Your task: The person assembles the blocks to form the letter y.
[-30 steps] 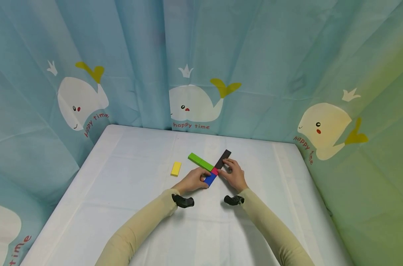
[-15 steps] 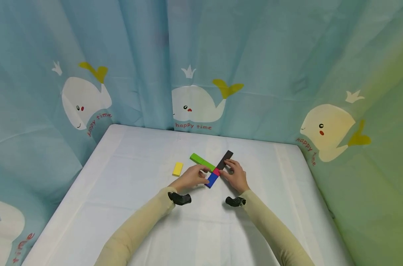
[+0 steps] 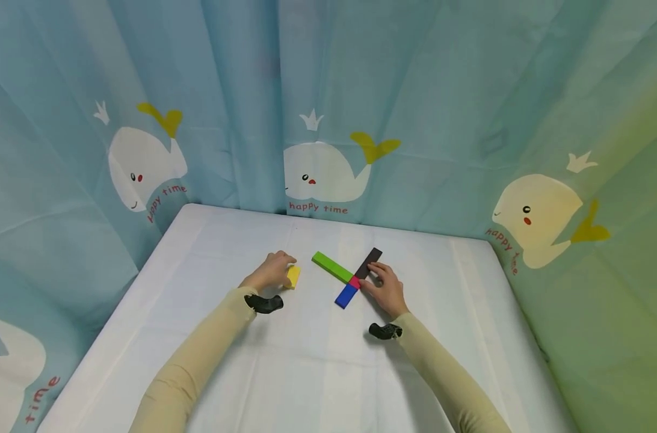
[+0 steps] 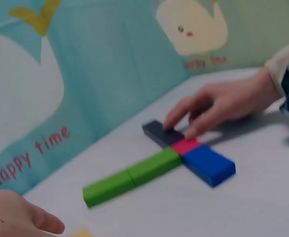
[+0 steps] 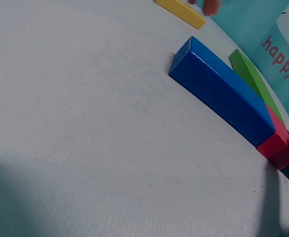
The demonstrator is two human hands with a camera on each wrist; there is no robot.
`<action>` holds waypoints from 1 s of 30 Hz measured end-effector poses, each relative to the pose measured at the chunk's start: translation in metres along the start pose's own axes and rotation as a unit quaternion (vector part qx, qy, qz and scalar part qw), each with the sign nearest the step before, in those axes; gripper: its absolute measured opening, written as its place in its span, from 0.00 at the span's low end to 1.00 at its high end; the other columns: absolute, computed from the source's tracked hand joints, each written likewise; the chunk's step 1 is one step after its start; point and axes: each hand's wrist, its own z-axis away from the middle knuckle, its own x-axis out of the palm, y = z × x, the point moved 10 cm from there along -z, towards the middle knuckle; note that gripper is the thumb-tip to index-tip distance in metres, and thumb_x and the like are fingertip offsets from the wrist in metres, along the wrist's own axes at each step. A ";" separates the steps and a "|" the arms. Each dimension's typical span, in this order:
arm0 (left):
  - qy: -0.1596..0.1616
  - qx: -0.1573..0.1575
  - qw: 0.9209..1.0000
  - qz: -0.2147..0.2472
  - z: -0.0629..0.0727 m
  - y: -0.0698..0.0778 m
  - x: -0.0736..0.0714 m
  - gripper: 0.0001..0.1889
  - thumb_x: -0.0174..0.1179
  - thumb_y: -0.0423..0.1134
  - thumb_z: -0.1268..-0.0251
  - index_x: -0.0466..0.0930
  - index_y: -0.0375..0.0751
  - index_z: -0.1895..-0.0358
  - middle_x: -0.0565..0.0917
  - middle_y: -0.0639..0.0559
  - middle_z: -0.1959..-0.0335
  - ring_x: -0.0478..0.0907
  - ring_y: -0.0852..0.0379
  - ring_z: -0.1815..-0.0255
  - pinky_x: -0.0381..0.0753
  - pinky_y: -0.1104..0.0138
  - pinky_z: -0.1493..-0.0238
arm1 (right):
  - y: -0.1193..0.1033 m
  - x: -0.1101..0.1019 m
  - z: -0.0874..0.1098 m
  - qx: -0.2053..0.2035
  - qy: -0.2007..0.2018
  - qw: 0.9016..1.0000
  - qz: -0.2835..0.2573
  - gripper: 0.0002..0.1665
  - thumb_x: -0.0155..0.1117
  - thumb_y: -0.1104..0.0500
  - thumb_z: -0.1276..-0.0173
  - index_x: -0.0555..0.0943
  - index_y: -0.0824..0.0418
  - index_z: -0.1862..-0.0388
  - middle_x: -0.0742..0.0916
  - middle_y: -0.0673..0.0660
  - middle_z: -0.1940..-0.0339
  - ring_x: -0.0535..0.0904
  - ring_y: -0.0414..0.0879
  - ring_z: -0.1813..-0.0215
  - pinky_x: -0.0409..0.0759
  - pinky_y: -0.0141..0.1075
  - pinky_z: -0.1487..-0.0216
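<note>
Over the yellow block (image 3: 293, 277), my left hand (image 3: 269, 270) reaches with thumb and fingers on either side; a small gap shows between fingertip and block in the right wrist view. My right hand (image 3: 388, 290) rests its thumb against the small red block (image 5: 276, 143) and a finger on the black bar (image 3: 369, 263). From the red block, two green blocks (image 4: 156, 167) run end to end toward the back left. A blue block (image 3: 346, 295) extends from it toward the front, in line with the black bar. Part of the black bar is hidden by fingers.
All the blocks lie flat on a white table (image 3: 317, 373). A blue-green curtain (image 3: 437, 78) with printed whales stands along its back and sides. Each wrist carries a black strap-like mount (image 3: 263, 304).
My left hand has left the blue and green blocks and moved left to the yellow block. The right hand has stayed on the black and red pieces. The camera view has shifted slightly.
</note>
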 end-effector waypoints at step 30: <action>-0.045 0.162 0.976 0.139 0.013 0.052 0.060 0.33 0.73 0.43 0.45 0.72 0.40 0.35 0.78 0.52 0.46 0.76 0.59 0.55 0.76 0.66 0.53 | 0.001 0.000 0.001 -0.009 0.009 1.000 0.016 0.35 0.69 0.47 0.36 0.75 0.61 0.34 0.73 0.59 0.32 0.77 0.55 0.44 0.60 0.53 0.45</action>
